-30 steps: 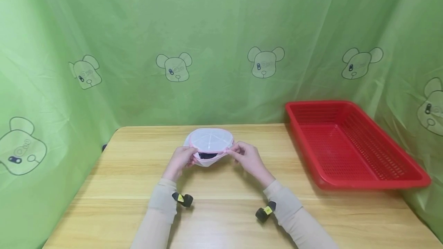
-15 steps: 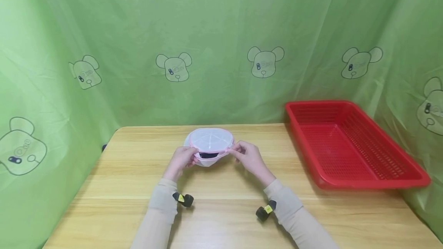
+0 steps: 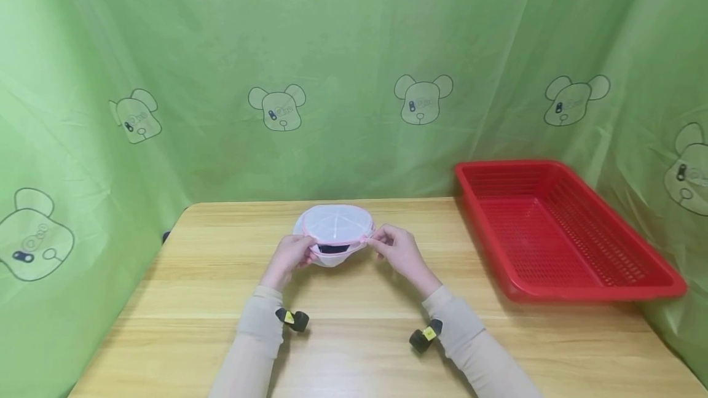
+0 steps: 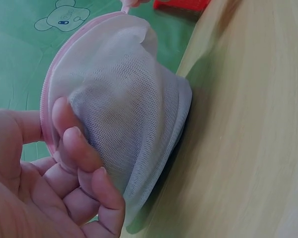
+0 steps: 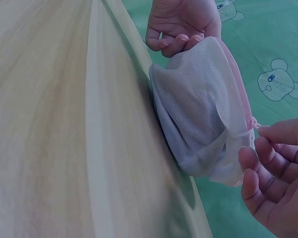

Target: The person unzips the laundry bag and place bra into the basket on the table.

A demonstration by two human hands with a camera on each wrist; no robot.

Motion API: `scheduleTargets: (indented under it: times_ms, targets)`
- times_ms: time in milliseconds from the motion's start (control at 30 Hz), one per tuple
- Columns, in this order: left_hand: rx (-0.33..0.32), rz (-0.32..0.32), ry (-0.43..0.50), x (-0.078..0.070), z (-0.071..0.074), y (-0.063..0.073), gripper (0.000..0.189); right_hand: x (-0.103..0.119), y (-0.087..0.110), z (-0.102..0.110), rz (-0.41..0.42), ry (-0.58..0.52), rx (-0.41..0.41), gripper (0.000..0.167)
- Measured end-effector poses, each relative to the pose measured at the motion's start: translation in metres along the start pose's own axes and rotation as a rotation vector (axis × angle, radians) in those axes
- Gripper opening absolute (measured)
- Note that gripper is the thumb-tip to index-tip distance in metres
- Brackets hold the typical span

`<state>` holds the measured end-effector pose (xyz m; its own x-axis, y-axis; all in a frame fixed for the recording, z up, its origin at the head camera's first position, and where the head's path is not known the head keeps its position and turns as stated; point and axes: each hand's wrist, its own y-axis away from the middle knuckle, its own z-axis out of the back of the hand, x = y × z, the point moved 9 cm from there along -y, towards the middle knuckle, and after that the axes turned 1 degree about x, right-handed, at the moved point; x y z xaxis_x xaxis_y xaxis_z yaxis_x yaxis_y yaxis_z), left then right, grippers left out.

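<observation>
A white mesh laundry bag point(image 3: 335, 220) with a pink zipper stands at the far middle of the table. Its zipper gapes at the near side, and something dark point(image 3: 334, 249) shows inside. My left hand point(image 3: 289, 257) pinches the pink rim at the left end of the gap; in the left wrist view its other fingers curl against the mesh point(image 4: 124, 104). At the gap's right end, my right hand point(image 3: 398, 257) pinches the small zipper pull point(image 5: 256, 124) between thumb and forefinger. What the dark content is cannot be told.
A red plastic basket point(image 3: 511, 275) with slotted walls stands on the right of the wooden table point(image 3: 354, 349). A green curtain point(image 3: 343, 29) with bear-head prints hangs behind and along both sides. Black devices with yellow labels sit on both wrists.
My right hand with the zipper pull has shifted very slightly to the right. The left hand keeps its hold, and the bag stays in place.
</observation>
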<state>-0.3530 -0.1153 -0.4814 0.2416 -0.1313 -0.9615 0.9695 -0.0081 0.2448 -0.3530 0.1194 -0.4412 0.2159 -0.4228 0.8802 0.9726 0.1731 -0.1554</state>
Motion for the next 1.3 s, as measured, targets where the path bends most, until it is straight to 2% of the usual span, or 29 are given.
scheduleTargets:
  times_ms: [300, 433, 600, 767, 933, 1300]
  targets:
    - [0.051, 0.008, -0.038, 0.000, -0.002, 0.001, 0.023, -0.004, -0.001, -0.001, -0.030, -0.013, 0.015, 0.012]
    - [0.052, 0.008, -0.044, -0.001, 0.001, 0.001, 0.027, -0.007, -0.002, -0.001, -0.034, -0.013, 0.021, 0.012]
    - [0.000, 0.001, -0.036, -0.003, 0.012, 0.001, 0.028, -0.006, -0.003, 0.000, -0.017, -0.012, 0.014, 0.012]
    - [-0.039, 0.006, 0.025, -0.005, 0.022, 0.000, 0.025, -0.005, -0.003, 0.001, -0.013, -0.023, 0.012, 0.013]
    - [-0.081, 0.007, 0.040, -0.005, 0.028, -0.001, 0.029, -0.004, -0.003, 0.003, -0.003, -0.032, -0.002, 0.018]
    - [-0.178, -0.132, 0.020, -0.007, 0.036, -0.006, 0.029, 0.006, 0.000, -0.002, 0.056, 0.037, -0.032, 0.015]
